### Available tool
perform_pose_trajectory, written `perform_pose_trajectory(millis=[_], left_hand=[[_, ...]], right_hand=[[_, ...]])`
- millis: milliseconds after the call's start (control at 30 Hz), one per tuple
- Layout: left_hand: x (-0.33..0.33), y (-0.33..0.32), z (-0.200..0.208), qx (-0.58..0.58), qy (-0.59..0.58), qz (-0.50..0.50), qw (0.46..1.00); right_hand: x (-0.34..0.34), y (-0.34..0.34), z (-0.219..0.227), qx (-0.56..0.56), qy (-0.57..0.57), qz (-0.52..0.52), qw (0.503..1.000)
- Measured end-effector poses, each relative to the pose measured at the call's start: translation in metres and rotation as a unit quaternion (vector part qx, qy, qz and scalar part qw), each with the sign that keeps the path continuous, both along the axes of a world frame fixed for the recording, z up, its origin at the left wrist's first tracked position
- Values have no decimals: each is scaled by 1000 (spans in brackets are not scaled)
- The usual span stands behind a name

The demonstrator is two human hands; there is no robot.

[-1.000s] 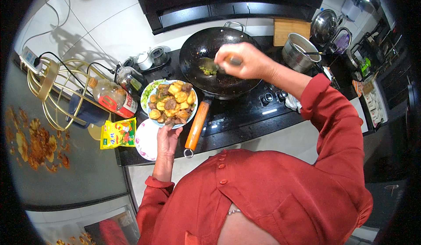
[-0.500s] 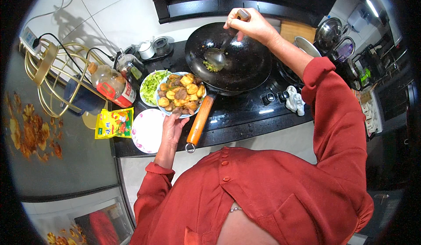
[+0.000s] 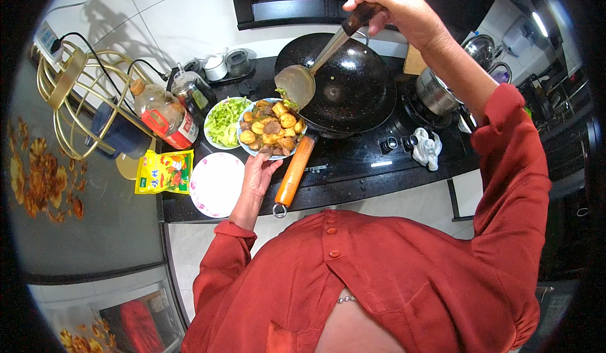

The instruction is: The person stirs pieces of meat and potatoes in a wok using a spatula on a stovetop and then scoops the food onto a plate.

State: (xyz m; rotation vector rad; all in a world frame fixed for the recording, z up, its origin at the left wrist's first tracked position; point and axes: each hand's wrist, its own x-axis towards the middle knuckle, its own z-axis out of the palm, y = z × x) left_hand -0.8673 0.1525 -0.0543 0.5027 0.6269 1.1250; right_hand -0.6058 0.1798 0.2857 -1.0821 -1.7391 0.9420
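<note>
My right hand is closed around the dark, wooden-ended handle of a metal spatula. Its broad, rounded head hangs between the wok's left side and a light-blue plate. Browned potato chunks and darker pieces are heaped on that plate, with green bits at its far edge beside the spatula. From the near side, my left hand grips the plate's rim, its fingers partly under it. The black wok sits on the stove with an oily, nearly bare inside; its orange wooden handle points toward me.
Left of the potatoes stand a plate of sliced green vegetables, a white floral plate, a yellow packet and an oil bottle. Stove knobs, a white cloth and a steel pot are on the right.
My right hand has lifted the spatula from inside the wok and brought its head left to the plate's edge. The green bits it had gathered in the wok now show at that edge.
</note>
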Motion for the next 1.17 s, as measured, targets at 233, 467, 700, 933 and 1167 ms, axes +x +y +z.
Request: perform_pose_trajectory(millis=[233,467,700,933,1167], left_hand=[[0,7,-5,-11,10,-3,1000],[-5,10,-13,-1,2,-19,1000],[-18,0,-9,-6,4,9,1000],[-37,-9,-4,-17,-24,7,1000],[-52,-25,29,11,-12,2,1000]], right_hand=[[-22,-33,-1,129,-78,35,988],[-19,-50,-23,217,-101,23,971],[4,-54,-71,228,-109,-56,966],[12,-66,-136,281,-274,-55,918],[8,-85,-188,255,-356,-52,898]])
